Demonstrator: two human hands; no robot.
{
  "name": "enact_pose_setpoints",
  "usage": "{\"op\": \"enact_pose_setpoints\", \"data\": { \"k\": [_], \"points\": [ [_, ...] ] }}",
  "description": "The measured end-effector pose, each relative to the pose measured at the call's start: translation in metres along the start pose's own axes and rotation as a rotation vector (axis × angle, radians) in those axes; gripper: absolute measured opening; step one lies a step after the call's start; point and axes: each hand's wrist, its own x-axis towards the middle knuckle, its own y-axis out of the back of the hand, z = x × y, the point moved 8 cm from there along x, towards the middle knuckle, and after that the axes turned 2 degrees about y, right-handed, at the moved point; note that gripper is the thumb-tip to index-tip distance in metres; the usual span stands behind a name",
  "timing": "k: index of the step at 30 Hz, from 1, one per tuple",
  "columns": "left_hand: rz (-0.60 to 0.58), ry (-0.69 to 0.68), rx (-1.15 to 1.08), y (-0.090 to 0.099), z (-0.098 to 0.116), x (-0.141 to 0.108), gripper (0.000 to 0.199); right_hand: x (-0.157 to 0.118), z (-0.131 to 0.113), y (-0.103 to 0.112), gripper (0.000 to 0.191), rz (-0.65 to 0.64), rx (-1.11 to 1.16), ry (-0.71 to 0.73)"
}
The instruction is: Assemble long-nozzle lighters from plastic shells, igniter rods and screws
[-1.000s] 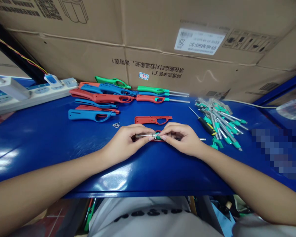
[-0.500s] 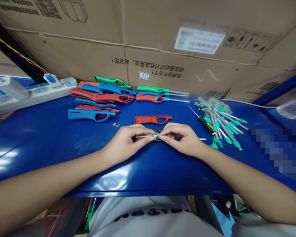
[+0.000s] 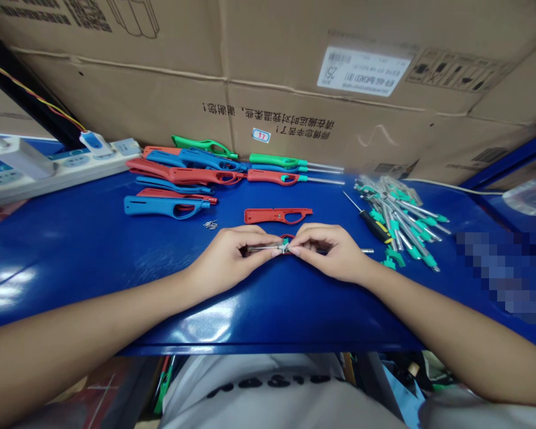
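Near the table's front edge, my left hand (image 3: 230, 256) pinches the left end of a lighter's inner assembly (image 3: 286, 244) between thumb and fingers. My right hand (image 3: 333, 253) is closed on the same assembly at its green part, and its metal tube sticks out past my right fingers. A red piece of casing (image 3: 287, 236) shows just behind the fingertips; my hands hide most of it. Just beyond them, a red lighter casing half (image 3: 268, 215) lies inner side up. A small heap of screws (image 3: 211, 224) sits left of it.
Blue, red and green lighter casings (image 3: 165, 207) are piled at back left. Two lighters with metal tubes (image 3: 295, 177) lie behind. On the right are a screwdriver (image 3: 375, 227) and a heap of inner assemblies (image 3: 406, 220). A power strip (image 3: 71, 170) and cardboard box (image 3: 161, 89) border the table.
My hands stay almost in place on the inner assembly. Its green part shows slightly more upright between my fingertips. The other things have not moved.
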Motion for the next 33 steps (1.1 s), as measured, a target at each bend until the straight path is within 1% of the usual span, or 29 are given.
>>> {"op": "enact_pose_setpoints", "data": {
  "k": [7,15,23,33],
  "points": [
    [0.024,-0.034,0.064,0.004,0.004,0.001,0.02,-0.001,0.015,0.001,0.026,0.007,0.146,-0.155],
    [0.028,-0.068,0.098,0.005,0.008,0.0,0.019,-0.001,0.018,0.001,0.035,0.024,0.143,-0.196],
    [0.043,-0.033,0.047,0.002,0.002,0.0,0.019,-0.001,0.016,0.001,0.035,0.031,0.128,-0.198],
    [0.061,0.004,-0.009,0.001,0.001,0.001,0.018,-0.002,0.019,-0.001,0.027,0.035,0.146,-0.212]
  ]
}}
